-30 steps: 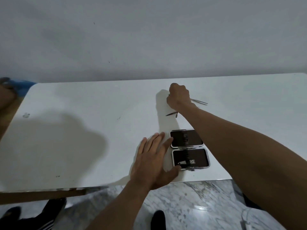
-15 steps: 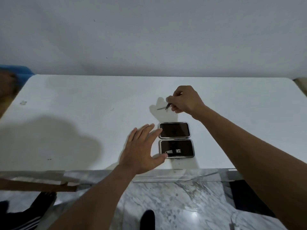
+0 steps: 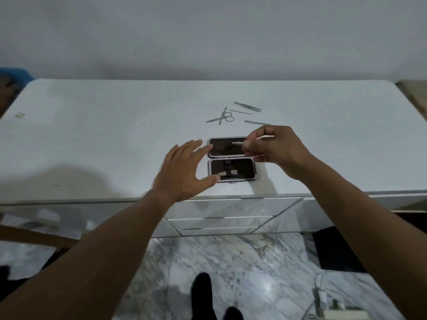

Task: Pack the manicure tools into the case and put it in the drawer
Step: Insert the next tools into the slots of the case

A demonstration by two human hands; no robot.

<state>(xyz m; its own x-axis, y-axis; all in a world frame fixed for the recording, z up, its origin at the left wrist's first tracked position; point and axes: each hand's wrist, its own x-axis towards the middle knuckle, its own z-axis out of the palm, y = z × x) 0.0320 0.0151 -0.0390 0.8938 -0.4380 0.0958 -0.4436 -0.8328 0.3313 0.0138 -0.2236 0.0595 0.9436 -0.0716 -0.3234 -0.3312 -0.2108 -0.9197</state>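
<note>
A small manicure case (image 3: 231,166) lies open and flat near the front edge of the white dresser top (image 3: 92,139), showing two dark halves. A nail clipper (image 3: 227,173) sits in the near half. My right hand (image 3: 272,146) pinches a thin metal tool (image 3: 238,142) over the far half. My left hand (image 3: 184,172) hovers at the case's left side with fingers spread, holding nothing. Behind the case lie small scissors (image 3: 225,117), tweezers (image 3: 247,106), a thin stick (image 3: 240,111) and a flat file (image 3: 255,122).
Closed drawers (image 3: 219,219) with mirrored fronts sit under the dresser's front edge. A grey wall rises behind. The marble floor (image 3: 208,262) lies below, with my dark shoes (image 3: 203,294) and a white cable and plug (image 3: 323,301) at lower right.
My right hand has come back from the loose tools with a thin metal tool and now holds it over the case's far half. The left hand stayed beside the case.
</note>
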